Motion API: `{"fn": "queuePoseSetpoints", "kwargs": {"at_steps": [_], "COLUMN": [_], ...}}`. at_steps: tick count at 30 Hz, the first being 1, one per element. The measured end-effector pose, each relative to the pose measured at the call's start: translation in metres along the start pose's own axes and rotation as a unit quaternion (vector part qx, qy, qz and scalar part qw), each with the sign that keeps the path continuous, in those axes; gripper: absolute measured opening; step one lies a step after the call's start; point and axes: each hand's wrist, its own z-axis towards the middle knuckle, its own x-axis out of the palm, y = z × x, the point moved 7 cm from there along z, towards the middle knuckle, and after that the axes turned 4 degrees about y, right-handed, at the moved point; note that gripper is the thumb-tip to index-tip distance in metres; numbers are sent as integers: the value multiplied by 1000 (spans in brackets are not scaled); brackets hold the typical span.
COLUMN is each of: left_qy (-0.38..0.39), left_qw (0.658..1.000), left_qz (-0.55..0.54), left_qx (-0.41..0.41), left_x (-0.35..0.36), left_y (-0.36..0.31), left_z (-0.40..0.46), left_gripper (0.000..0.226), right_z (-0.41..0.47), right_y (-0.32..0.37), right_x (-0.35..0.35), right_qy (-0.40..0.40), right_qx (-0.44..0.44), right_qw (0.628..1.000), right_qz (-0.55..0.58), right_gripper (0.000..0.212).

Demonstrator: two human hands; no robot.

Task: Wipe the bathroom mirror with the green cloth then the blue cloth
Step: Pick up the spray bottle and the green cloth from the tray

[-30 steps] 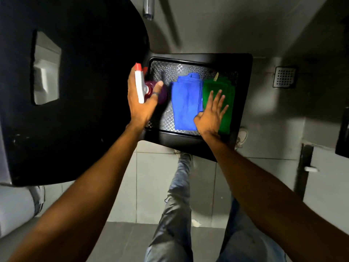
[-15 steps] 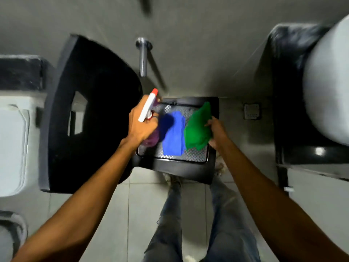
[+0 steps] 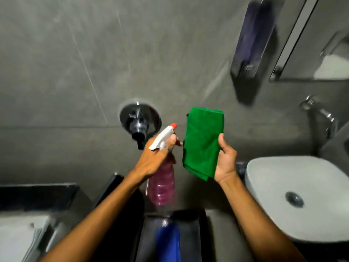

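Observation:
My right hand [image 3: 225, 159] holds the folded green cloth [image 3: 203, 142] upright in front of the grey wall, thumb on its right edge. My left hand [image 3: 156, 157] grips a spray bottle [image 3: 162, 184] with pink liquid, a white trigger head and a red nozzle tip. The blue cloth [image 3: 168, 242] lies below on the black tray [image 3: 192, 235], blurred. The mirror [image 3: 309, 48] shows at the top right, only its lower left corner in frame.
A white basin [image 3: 283, 197] with a chrome tap [image 3: 321, 114] stands at the right. A dark wall dispenser [image 3: 253, 48] hangs left of the mirror. A chrome wall valve [image 3: 139, 121] sits behind the bottle. A black stool or seat [image 3: 120, 205] is lower left.
Both hands have lifted off the tray: the right took up the green cloth, the left raised the spray bottle. The view swung up from the tray toward the wall, basin and mirror.

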Motion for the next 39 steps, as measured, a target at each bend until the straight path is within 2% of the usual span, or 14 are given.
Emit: {"fn": "queuePoseSetpoints", "kwargs": {"at_steps": [3,10,15,24,29,32,39], "left_qy": [17,58,93,142,83,46,74], "left_qw": [999,994,993,989,996,997,996], "left_qz": [14,-11,-52,-38,-30,-47,-51], "left_qx": [46,89,46,-20,20,38,30], "left_x": [-2,3,11,26,24,24,36], "left_y": [-52,-125,-116,-71,-90,-105,-102], "left_z": [26,59,51,13,22,31,26], "left_gripper": [26,26,28,27,27,34,26], "right_z": [3,3,1,6,3,0,-9], "right_y": [60,135,155,160,160,160,160], "right_x": [51,101,107,77,71,71,69], "right_qy": [38,83,88,50,61,60,34], "right_qx": [-73,-155,-190,-192,-192,-195,-196], "right_qw": [997,984,977,978,977,976,976], "right_qz": [-6,-34,-49,-57,-66,-76,-84], "right_gripper": [69,61,61,59,63,58,58]}}
